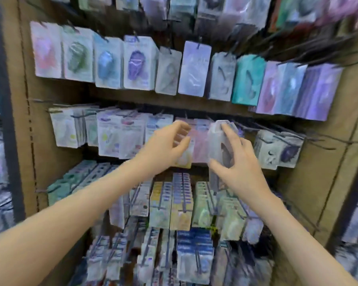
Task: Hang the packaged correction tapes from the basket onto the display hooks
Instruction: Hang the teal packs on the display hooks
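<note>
right hand is pinching clear correction tape pack top and bottom, at centre of display rack middle row | left hand is half-curling against hanging pink packs, grip unclear

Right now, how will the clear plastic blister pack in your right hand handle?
The clear plastic blister pack is probably stiff: it stands upright in the right hand unbent. Likely light, since fingertips alone hold it. Its smooth shell might slip.
</note>
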Motion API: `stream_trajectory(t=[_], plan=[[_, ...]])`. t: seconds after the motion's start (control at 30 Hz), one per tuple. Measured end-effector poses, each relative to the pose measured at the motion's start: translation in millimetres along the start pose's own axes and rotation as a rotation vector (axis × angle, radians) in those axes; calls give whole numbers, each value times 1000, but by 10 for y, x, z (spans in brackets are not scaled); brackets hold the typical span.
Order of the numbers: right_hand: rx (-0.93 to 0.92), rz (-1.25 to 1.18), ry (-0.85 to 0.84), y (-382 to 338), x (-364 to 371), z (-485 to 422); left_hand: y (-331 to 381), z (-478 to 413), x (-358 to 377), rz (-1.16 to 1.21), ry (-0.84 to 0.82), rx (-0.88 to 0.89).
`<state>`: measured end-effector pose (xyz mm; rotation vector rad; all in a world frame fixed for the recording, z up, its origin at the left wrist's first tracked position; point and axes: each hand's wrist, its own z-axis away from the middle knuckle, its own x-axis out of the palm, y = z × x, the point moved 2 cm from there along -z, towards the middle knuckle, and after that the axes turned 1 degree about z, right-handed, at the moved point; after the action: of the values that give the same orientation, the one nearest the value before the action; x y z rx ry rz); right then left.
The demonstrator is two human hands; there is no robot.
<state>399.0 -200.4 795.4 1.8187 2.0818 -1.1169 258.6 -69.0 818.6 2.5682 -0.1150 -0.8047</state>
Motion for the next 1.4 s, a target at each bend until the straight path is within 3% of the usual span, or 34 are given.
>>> stream_trajectory(t=[0.2, 0.37, 0.57, 0.9, 1.3, 1.4], plan=[[-29, 96, 223, -16, -326, -839, 23, -919, -51, -266, 155, 282], [-30, 156, 299, -65, -470, -1533, -120, -1547, 30, -479, 239, 377], [-56, 158, 376, -70, -559, -1961, -253, -1973, 71, -712, 209, 296], [-59, 397, 332, -78, -649, -2012, -288, -2014, 70, -731, 209, 289], [95, 240, 171, 8, -364, -2207, -210, -1988, 48, -746, 179, 249], [134, 296, 182, 68, -203, -2302, -180, -1997, 85, -747, 172, 217]])
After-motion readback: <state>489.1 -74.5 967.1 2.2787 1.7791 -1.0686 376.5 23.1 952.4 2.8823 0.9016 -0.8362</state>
